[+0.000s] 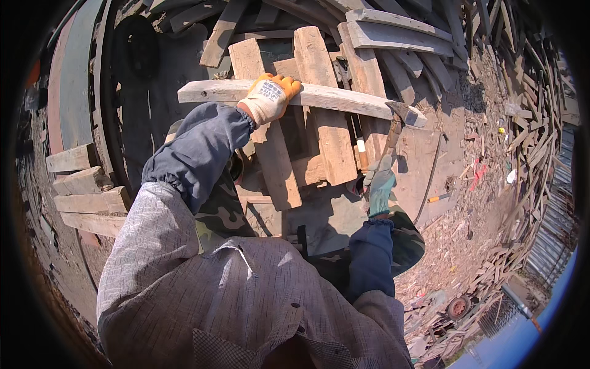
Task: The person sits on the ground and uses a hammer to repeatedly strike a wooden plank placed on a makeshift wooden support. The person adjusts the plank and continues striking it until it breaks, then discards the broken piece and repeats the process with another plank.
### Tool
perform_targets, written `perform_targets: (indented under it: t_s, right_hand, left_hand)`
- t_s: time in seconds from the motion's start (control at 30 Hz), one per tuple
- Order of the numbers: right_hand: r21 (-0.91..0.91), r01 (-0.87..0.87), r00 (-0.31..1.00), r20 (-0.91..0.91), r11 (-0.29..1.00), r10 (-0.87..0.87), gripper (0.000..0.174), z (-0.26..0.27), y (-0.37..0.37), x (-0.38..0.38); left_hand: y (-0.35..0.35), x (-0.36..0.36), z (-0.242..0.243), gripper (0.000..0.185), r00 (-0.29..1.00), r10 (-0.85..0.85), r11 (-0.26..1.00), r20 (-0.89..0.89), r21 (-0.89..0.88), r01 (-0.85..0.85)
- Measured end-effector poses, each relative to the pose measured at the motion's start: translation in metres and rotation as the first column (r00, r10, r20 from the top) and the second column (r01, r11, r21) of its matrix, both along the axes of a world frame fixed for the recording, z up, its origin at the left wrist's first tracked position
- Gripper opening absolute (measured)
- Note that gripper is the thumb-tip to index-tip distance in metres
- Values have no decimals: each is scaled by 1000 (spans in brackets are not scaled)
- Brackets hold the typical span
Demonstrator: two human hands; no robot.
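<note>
My left hand, in a white and orange work glove, grips a long squared piece of timber that lies crosswise over several rough boards. In a grey-green glove, my right hand is closed round the handle of a hammer, whose head rests at or just over the timber's right end. Under the timber, a pale board and another board run lengthwise away from me. A tool handle with a white band shows beside my right hand, partly hidden by boards.
Short timber blocks are stacked at the left. Planks are piled ahead. To the right lie a thin curved metal bar, a tool with a yellow handle and littered ground, with a large heap of scrap wood beyond.
</note>
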State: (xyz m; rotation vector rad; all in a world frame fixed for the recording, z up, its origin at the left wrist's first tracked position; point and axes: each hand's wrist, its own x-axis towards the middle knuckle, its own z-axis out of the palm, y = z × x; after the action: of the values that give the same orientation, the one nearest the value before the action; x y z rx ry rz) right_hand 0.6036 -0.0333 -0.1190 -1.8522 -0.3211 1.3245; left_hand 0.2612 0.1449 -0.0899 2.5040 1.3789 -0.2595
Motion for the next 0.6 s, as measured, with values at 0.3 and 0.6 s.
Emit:
perform_targets:
  t_s: [0.3, 0.6]
  right_hand:
    - [122, 52, 977, -211, 991, -25, 64, 47, 0, -55]
    - [66, -228, 934, 298, 971, 199, 49, 114, -9, -13]
  left_hand:
    - [-14, 4, -3, 50, 1000, 30, 995, 7, 90, -31]
    - [7, 9, 26, 90, 988, 148, 906, 40, -406, -119]
